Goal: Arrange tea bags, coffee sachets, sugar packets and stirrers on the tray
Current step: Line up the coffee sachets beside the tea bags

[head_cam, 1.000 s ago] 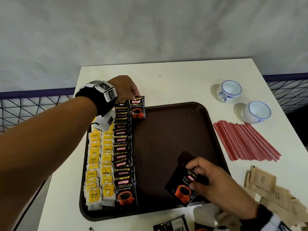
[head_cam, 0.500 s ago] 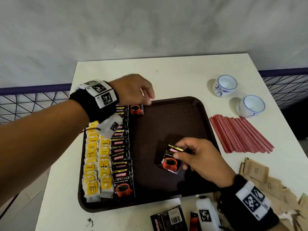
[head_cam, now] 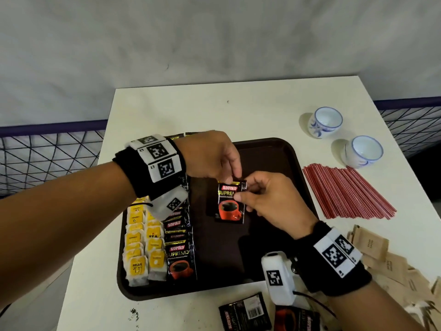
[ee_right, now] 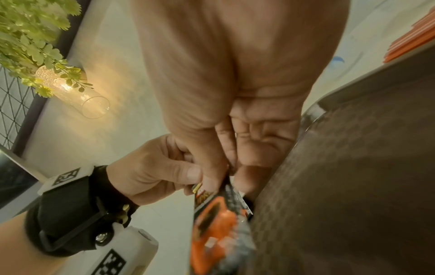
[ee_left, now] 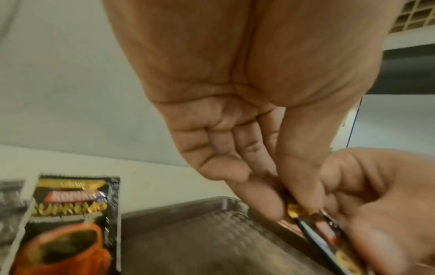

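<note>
Both hands, left hand [head_cam: 210, 158] and right hand [head_cam: 269, 199], pinched the coffee sachet's [head_cam: 230, 204] top edge; light, floppy, slick foil

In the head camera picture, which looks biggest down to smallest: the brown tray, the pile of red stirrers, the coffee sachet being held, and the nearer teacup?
1. Tray
2. Stirrers
3. Teacup and held sachet: these look about alike. The sachet is lifted toward the camera and partly covered by fingers, so I won't rank them.

White table [head_cam: 191, 111], grey wall [head_cam: 214, 39], black wire-mesh railing [head_cam: 47, 158], lit glass vase of greenery [ee_right: 77, 94]
</note>
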`<state>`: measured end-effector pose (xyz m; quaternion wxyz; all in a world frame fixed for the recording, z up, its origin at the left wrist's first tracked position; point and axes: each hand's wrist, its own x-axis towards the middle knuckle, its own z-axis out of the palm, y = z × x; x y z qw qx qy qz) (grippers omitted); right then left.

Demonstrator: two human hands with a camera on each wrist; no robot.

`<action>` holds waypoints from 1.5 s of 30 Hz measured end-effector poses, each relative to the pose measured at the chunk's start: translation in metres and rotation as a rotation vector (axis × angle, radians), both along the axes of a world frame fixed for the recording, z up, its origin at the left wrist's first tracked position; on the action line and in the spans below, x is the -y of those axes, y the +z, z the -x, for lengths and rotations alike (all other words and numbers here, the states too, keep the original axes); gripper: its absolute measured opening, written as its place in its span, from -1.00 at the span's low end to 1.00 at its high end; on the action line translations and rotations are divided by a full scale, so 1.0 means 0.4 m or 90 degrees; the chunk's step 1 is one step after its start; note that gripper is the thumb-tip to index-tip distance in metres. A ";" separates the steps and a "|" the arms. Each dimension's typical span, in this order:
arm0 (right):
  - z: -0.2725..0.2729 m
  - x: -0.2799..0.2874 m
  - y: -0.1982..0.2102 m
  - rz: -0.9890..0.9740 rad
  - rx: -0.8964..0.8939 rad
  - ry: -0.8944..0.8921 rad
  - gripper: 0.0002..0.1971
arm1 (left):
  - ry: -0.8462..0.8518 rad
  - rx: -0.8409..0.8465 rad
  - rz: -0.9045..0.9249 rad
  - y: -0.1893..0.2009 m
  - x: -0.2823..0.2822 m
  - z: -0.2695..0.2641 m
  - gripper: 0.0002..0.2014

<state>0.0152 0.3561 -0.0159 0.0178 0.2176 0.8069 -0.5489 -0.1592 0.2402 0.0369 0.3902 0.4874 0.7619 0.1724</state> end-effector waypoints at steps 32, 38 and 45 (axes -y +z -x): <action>-0.394 0.197 -0.130 -0.468 0.028 0.358 -0.70 | 0.200 -0.278 0.042 -0.077 0.014 0.246 -0.88; -0.394 0.194 -0.134 -0.457 0.020 0.369 -0.75 | 0.181 -0.295 0.047 -0.073 0.009 0.238 -0.87; -0.382 0.191 -0.142 -0.460 0.013 0.357 -0.51 | 0.175 -0.308 0.057 -0.081 0.007 0.227 -0.92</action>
